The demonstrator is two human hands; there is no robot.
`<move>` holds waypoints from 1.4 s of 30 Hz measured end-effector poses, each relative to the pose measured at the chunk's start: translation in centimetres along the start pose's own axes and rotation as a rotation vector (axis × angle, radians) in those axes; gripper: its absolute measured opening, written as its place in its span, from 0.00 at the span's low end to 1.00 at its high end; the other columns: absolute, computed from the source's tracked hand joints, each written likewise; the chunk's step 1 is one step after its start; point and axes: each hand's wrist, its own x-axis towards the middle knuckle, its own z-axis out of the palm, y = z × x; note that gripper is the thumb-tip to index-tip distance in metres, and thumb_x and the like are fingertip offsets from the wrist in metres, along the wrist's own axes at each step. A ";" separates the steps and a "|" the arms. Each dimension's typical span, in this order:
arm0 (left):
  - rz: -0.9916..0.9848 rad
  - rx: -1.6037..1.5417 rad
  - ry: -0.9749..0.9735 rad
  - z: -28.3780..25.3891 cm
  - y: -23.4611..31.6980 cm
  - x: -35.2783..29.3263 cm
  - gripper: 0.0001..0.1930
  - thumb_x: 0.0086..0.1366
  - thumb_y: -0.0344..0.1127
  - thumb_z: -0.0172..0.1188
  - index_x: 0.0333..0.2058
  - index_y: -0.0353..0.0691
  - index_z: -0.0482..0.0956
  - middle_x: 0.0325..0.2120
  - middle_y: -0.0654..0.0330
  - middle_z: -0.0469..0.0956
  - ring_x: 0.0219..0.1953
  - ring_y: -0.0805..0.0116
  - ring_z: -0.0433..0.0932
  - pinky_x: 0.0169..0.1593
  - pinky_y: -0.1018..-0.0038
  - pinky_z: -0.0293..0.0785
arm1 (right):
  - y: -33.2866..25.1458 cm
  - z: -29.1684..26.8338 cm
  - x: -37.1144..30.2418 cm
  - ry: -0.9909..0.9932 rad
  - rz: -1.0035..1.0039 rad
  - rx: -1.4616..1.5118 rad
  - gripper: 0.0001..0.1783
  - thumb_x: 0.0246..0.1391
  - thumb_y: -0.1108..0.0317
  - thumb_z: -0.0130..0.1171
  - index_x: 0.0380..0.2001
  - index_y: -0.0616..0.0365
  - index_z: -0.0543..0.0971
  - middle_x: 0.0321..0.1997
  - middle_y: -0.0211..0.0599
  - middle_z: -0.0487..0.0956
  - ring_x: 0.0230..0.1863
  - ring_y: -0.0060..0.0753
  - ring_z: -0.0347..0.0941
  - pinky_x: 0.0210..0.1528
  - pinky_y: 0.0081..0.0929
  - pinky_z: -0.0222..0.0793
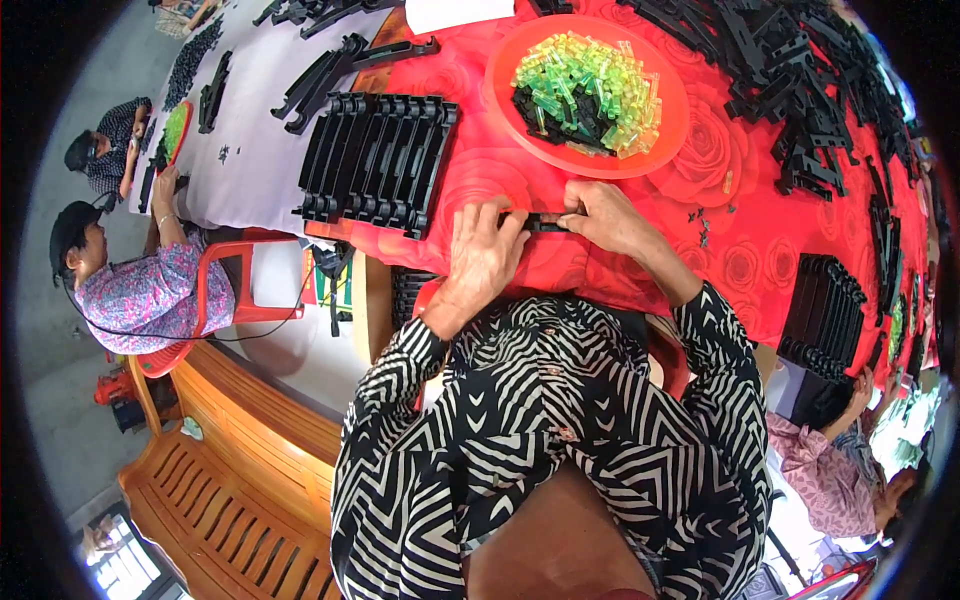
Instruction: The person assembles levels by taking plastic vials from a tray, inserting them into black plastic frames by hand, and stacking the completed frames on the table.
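Between my hands, low over the near edge of the red rose-patterned cloth point(715, 130), is a black plastic strip-shaped part point(543, 222). My left hand point(486, 245) grips its left end with bent fingers. At the other end, the thumb and fingers of my right hand point(606, 218) pinch it; whether a smaller piece is between them I cannot make out. Just beyond my hands stands a round red tray point(672, 150), holding clear yellow-green plastic tubes point(600, 85) and small black pieces point(560, 122). Left of my left hand, long black plastic parts point(380, 160) lie in a neat row.
A large heap of black parts point(790, 80) covers the far right. Another stacked row point(825, 310) sits at the right edge. A co-worker on a red chair point(215, 275) works at the left; another person's sleeve point(825, 470) shows at right. A wooden bench point(235, 470) stands lower left.
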 end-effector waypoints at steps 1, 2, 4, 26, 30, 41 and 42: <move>0.022 0.035 0.007 -0.1 0.1 -0.5 0.17 0.53 0.33 0.66 0.43 0.40 0.77 0.44 0.54 0.71 0.45 0.53 0.69 0.45 0.60 0.67 | 0.0 -0.1 -0.2 -0.003 -0.003 -0.001 0.13 0.44 0.68 0.65 0.26 0.63 0.71 0.27 0.48 0.75 0.33 0.54 0.73 0.34 0.45 0.66; 0.018 0.049 -0.012 0.1 0.1 -0.8 0.19 0.52 0.35 0.66 0.45 0.41 0.76 0.46 0.54 0.69 0.46 0.53 0.69 0.46 0.59 0.66 | 0.1 -0.3 -0.5 0.007 -0.056 0.003 0.11 0.44 0.71 0.62 0.29 0.63 0.71 0.28 0.46 0.75 0.32 0.48 0.73 0.35 0.41 0.67; 0.005 0.044 -0.038 0.1 -0.3 -0.7 0.20 0.52 0.35 0.66 0.45 0.41 0.76 0.46 0.54 0.69 0.46 0.53 0.69 0.47 0.59 0.66 | -0.3 -0.3 -1.1 0.009 -0.112 0.007 0.11 0.45 0.74 0.60 0.31 0.64 0.70 0.28 0.44 0.75 0.31 0.42 0.74 0.36 0.37 0.69; -0.048 -0.181 0.044 2.2 -1.5 -0.3 0.23 0.47 0.21 0.63 0.45 0.39 0.75 0.42 0.58 0.76 0.48 0.55 0.71 0.52 0.63 0.65 | -2.9 4.4 -3.1 0.313 -0.534 -0.471 0.28 0.46 0.76 0.49 0.53 0.78 0.63 0.40 0.53 0.73 0.41 0.49 0.68 0.46 0.40 0.65; -0.039 -0.223 0.070 2.3 -1.6 -0.4 0.23 0.47 0.21 0.63 0.45 0.39 0.75 0.42 0.57 0.76 0.47 0.55 0.71 0.52 0.63 0.65 | -3.1 5.0 -3.0 0.326 -0.540 -0.512 0.28 0.46 0.75 0.49 0.52 0.78 0.63 0.40 0.53 0.73 0.41 0.49 0.68 0.47 0.39 0.65; -0.017 -0.221 0.094 3.0 -2.0 -0.9 0.21 0.51 0.26 0.61 0.47 0.39 0.75 0.45 0.57 0.73 0.49 0.56 0.69 0.50 0.62 0.65 | -3.3 6.0 -3.1 0.447 -0.531 -0.680 0.27 0.48 0.72 0.48 0.51 0.78 0.65 0.43 0.52 0.73 0.40 0.41 0.70 0.45 0.31 0.68; -0.017 -0.222 0.090 3.0 -2.0 -0.9 0.21 0.51 0.26 0.61 0.47 0.39 0.75 0.45 0.57 0.73 0.49 0.56 0.69 0.50 0.62 0.65 | -3.3 6.1 -3.0 0.446 -0.527 -0.678 0.27 0.48 0.72 0.48 0.51 0.78 0.65 0.43 0.52 0.73 0.40 0.41 0.70 0.45 0.31 0.68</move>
